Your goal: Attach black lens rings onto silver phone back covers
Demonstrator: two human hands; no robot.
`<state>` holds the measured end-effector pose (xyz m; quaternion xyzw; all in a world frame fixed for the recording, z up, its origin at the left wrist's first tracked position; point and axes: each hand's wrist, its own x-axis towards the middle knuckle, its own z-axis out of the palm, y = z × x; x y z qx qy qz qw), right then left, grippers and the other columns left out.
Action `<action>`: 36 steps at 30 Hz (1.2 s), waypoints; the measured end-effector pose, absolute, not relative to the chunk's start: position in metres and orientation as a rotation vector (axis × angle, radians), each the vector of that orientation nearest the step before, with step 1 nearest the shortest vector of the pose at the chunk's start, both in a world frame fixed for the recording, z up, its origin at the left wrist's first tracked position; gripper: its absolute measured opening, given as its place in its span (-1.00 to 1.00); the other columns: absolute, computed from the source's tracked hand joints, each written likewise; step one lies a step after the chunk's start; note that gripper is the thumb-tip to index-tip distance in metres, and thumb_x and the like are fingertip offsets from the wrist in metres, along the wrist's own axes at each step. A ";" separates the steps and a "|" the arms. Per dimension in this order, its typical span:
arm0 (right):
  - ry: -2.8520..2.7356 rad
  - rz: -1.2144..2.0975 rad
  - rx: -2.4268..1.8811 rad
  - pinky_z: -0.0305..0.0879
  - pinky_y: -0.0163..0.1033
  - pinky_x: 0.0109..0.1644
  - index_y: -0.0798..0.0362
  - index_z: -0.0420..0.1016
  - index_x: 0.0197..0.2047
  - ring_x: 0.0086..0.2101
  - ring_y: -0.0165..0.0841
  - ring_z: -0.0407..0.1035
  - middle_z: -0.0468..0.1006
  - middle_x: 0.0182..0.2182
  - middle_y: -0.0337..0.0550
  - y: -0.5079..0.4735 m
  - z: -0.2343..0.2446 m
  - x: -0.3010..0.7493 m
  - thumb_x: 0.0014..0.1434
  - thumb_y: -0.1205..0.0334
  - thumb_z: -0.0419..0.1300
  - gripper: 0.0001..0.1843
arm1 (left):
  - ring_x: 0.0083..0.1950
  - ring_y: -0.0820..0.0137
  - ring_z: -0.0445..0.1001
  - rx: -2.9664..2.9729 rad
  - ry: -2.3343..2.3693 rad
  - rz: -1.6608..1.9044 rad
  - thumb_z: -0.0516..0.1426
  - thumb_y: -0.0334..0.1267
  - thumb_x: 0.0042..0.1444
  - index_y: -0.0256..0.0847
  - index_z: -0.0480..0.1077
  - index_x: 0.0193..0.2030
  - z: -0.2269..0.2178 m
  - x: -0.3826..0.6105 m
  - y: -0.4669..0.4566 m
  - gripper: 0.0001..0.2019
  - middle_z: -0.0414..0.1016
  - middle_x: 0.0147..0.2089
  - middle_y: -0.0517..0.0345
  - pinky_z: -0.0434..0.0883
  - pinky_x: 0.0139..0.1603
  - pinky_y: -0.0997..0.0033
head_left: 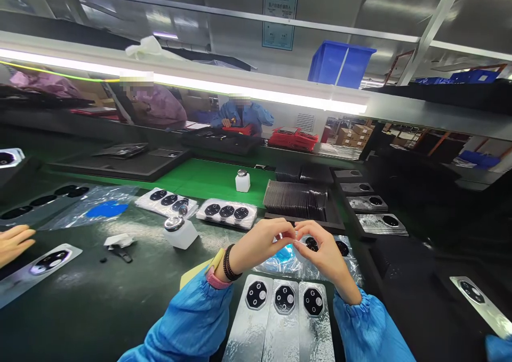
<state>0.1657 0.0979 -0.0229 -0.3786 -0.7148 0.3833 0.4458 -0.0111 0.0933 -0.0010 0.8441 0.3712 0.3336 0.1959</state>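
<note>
My left hand [266, 240] and my right hand [323, 252] meet fingertip to fingertip, both closed in a pinch. Whatever is between the fingers is too small to make out. Below them lies a clear plastic sheet [264, 266] with a blue patch and black round camera-lens pieces [342, 248], partly covered by my hands. Nearer to me, three silvery phone back panels [285, 324] lie side by side, each with a black camera disc at its far end. A beaded bracelet and a pink band circle my left wrist.
White pump bottles [180, 232] [242, 181] stand on the bench. Packs of black discs [227, 212] lie ahead, beside a tray of dark upright panels [296, 199]. Wrapped panels [382, 223] lie at right. Another person's hand [15, 243] rests at left near a panel [40, 274].
</note>
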 end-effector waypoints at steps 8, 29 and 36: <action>-1.435 1.411 -0.764 0.35 -0.29 -0.23 0.02 0.37 -0.44 -0.41 -0.41 0.40 0.48 -0.49 -0.31 0.101 -0.033 0.156 -0.12 -0.01 0.39 -0.64 | -0.37 0.46 0.39 2.361 1.031 1.005 0.09 -0.51 0.13 -0.24 0.40 -0.41 -0.002 -0.010 0.093 -0.85 0.41 -0.36 0.20 0.35 -0.33 0.54; -1.345 1.746 -0.599 0.09 -0.37 -0.45 0.06 0.42 -0.57 -0.58 -0.51 0.19 0.41 -0.65 -0.36 0.104 -0.035 0.159 -0.27 -0.04 0.48 -0.58 | -0.35 0.47 0.36 2.480 0.694 1.004 0.02 -0.39 0.27 -0.26 0.42 -0.35 0.002 -0.019 0.092 -0.79 0.36 -0.33 0.17 0.31 -0.29 0.56; -1.443 1.797 -0.557 0.04 -0.35 -0.45 0.08 0.38 -0.63 -0.57 -0.50 0.15 0.36 -0.65 -0.36 0.103 -0.039 0.161 -0.29 -0.02 0.48 -0.57 | -0.35 0.46 0.36 2.527 0.498 0.942 0.01 -0.38 0.29 -0.26 0.42 -0.37 0.003 -0.022 0.091 -0.77 0.37 -0.35 0.14 0.32 -0.30 0.57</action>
